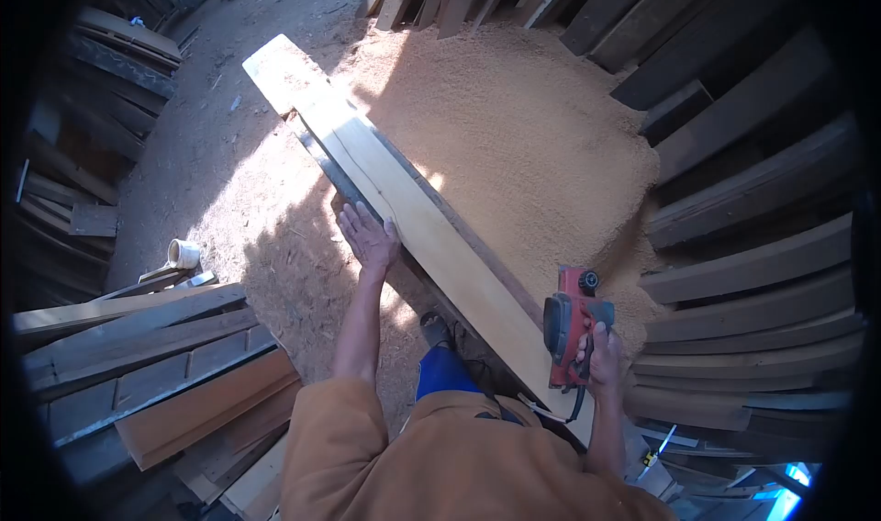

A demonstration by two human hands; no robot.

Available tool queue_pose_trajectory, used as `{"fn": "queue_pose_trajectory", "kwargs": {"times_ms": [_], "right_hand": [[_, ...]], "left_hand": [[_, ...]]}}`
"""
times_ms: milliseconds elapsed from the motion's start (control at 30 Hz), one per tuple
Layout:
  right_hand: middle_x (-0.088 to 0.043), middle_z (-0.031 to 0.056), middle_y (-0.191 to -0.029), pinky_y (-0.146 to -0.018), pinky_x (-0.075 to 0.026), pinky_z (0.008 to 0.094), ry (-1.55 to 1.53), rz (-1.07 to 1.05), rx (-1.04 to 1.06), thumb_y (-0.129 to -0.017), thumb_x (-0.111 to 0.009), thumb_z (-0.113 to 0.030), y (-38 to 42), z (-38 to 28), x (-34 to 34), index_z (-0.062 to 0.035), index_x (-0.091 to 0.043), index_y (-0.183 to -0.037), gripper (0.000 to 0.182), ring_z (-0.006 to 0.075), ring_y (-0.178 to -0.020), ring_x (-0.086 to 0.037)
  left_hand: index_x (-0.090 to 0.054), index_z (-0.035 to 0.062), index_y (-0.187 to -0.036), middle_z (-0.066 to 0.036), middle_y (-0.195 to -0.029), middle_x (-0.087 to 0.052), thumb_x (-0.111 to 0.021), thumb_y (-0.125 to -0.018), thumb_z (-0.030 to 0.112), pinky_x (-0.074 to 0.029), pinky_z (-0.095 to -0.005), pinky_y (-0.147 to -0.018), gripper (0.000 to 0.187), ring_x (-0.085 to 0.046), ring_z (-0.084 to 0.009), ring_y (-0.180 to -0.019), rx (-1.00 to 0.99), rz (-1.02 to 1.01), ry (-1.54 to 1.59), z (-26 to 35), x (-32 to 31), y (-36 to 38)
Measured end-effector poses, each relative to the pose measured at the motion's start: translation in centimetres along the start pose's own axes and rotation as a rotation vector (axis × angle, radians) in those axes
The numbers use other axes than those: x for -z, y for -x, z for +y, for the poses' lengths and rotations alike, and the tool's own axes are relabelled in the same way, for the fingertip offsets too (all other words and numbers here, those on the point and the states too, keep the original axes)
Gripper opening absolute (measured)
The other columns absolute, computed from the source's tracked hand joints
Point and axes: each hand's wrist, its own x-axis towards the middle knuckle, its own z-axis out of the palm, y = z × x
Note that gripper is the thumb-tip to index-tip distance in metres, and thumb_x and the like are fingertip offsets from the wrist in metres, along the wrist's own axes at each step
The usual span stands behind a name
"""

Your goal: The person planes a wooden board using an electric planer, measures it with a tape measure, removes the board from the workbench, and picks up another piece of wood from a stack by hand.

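Note:
A long pale plank (427,236) lies diagonally across a narrow dark support (323,160), its far end in bright sunlight. A dark crack runs along part of its upper face. My left hand (370,236) rests at the plank's left edge, fingers stretched out and holding nothing. At the near right end, my right hand (603,363) is wrapped round the handle of a red electric planer (571,324). The planer is at the plank's right edge; whether its sole touches the wood is hidden. Its black cord hangs back toward my body.
Sawdust and shavings (523,145) are heaped beyond the plank. Many boards (752,273) lean along the right and far side. Stacked timber (156,356) lies at the left, with a white bucket (184,254) beside it. My foot (435,328) stands near the support.

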Motion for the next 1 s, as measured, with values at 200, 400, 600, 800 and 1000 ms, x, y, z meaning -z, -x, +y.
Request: {"fn": "queue_pose_trajectory", "kwargs": {"times_ms": [200,400,600,800,1000], "right_hand": [[-0.055,-0.0009,-0.068,-0.046,-0.043,0.0234,-0.006,0.041,0.082,-0.102,-0.061,-0.043,4.9,3.1,12.9,-0.0064,-0.056,-0.109,0.038,0.0071,-0.052,-0.052],[-0.055,-0.0023,-0.068,-0.048,-0.042,0.0227,0.150,0.010,0.052,-0.102,-0.061,-0.038,10.1,5.1,24.6,-0.0077,-0.058,-0.101,0.030,0.0061,-0.055,-0.053],[-0.055,-0.0016,-0.064,-0.046,-0.042,0.0237,0.241,-0.040,0.015,-0.100,-0.061,-0.041,14.4,8.4,33.3,-0.0071,-0.063,-0.107,0.034,0.0068,-0.050,-0.052],[-0.056,-0.0003,-0.065,-0.044,-0.042,0.0245,0.326,0.000,-0.025,-0.099,-0.064,-0.039,17.1,12.3,37.6,-0.0054,-0.063,-0.108,0.035,0.0079,-0.049,-0.054],[-0.057,0.0008,-0.062,-0.045,-0.044,0.0270,0.524,0.000,0.004,-0.098,-0.064,-0.040,20.2,14.7,38.8,-0.0042,-0.066,-0.103,0.037,0.0101,-0.048,-0.054]], "left_hand": [[-0.021,-0.0066,-0.157,-0.036,-0.163,-0.008,-0.046,-0.098,0.047,0.001,-0.0647,-0.121,0.083,0.000,-0.0587,-0.150,-0.378,-0.325,-0.159,11.1,1.6,17.9],[-0.023,-0.0049,-0.158,-0.038,-0.162,-0.010,-0.050,-0.095,0.044,-0.002,-0.0643,-0.122,0.083,-0.003,-0.0569,-0.151,-0.611,-0.415,-0.061,19.2,1.2,37.5],[-0.047,0.0132,-0.149,-0.030,-0.162,-0.022,-0.061,-0.087,0.038,-0.007,-0.0642,-0.123,0.068,-0.010,-0.0506,-0.153,-0.884,-0.613,-0.049,30.0,-0.6,52.0],[-0.057,0.0152,-0.135,-0.026,-0.158,-0.033,-0.063,-0.087,0.039,-0.011,-0.0657,-0.122,0.054,-0.017,-0.0460,-0.153,-0.763,-0.646,-0.105,30.5,1.8,53.7],[-0.048,0.0153,-0.147,-0.032,-0.163,-0.020,-0.053,-0.096,0.046,-0.009,-0.0674,-0.120,0.059,-0.011,-0.0491,-0.153,-0.640,-0.505,0.069,23.7,4.4,58.2]]}}
